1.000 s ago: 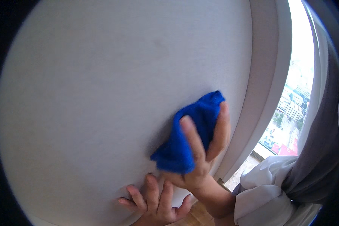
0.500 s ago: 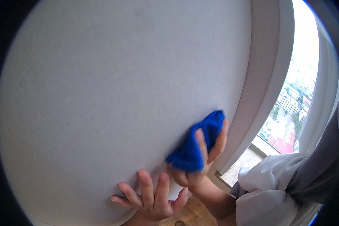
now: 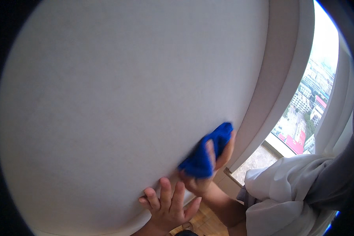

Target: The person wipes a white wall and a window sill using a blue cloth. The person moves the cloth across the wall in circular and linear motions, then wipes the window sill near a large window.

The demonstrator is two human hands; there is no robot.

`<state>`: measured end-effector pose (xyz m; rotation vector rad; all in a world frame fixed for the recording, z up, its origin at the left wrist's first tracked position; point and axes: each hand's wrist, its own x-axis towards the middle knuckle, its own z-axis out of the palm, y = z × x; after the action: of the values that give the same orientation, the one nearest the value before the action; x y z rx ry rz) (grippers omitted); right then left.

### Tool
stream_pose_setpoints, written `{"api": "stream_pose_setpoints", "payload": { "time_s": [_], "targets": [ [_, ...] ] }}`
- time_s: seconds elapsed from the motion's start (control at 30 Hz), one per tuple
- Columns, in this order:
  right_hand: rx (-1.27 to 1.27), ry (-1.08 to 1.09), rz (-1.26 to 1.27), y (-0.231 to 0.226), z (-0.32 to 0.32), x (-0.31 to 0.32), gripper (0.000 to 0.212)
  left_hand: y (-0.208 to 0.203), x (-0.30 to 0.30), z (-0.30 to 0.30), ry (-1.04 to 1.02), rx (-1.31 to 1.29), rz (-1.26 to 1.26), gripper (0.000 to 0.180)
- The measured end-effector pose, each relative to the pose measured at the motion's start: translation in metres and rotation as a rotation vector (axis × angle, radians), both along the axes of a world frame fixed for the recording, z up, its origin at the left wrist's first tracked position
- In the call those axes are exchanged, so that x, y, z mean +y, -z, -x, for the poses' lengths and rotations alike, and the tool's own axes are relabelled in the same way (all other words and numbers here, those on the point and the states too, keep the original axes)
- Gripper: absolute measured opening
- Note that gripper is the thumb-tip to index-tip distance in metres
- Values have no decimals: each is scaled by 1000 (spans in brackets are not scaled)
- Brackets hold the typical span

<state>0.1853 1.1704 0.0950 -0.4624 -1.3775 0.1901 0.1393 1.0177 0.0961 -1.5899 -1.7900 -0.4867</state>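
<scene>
A crumpled blue cloth [image 3: 202, 159] is pressed against a broad, pale grey-white wall [image 3: 126, 90]. My right hand [image 3: 196, 185] is closed around this cloth, fingers bent over it and pushing it flat near the wall's right-hand edge. Lower and to the left, my left hand [image 3: 169, 206] has its fingers spread, the tips resting on the same wall. It holds nothing. Only a small gap separates the two hands.
Right of the wall runs a beige recessed strip [image 3: 273, 70] beside a window [image 3: 303, 106] looking down on city buildings. A stone-like sill [image 3: 259, 161] lies under it. A gathered white curtain [image 3: 279, 177] with grey fabric hangs near my right forearm. Wooden flooring [image 3: 204, 220] shows below.
My left hand has moved right along the wall, closer to the right one. My right hand, still holding the cloth, has slid slightly downward. The view has shifted a little.
</scene>
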Motion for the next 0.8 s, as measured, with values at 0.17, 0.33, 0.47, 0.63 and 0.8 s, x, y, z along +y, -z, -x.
{"api": "stream_pose_setpoints", "payload": {
  "time_s": [0.17, 0.33, 0.47, 0.63, 0.8],
  "targets": [
    [-56, 33, -175, 37, 3, 4, 52, 2, -4, 3, -14, 71, 52, 93],
    [-15, -20, 23, 36, -2, 3, 68, -5, -7, 3, -28, 86, 61, 89],
    [-3, -113, 110, 24, 4, -10, 70, -7, -18, 2, -11, 21, 107, 86],
    [-151, -39, 8, 44, 10, -61, 58, -18, -53, -3, 14, -160, 86, 83],
    [-187, -26, -174, 36, 23, -71, 40, -4, -69, 6, -103, -98, -36, 63]
  ]
}}
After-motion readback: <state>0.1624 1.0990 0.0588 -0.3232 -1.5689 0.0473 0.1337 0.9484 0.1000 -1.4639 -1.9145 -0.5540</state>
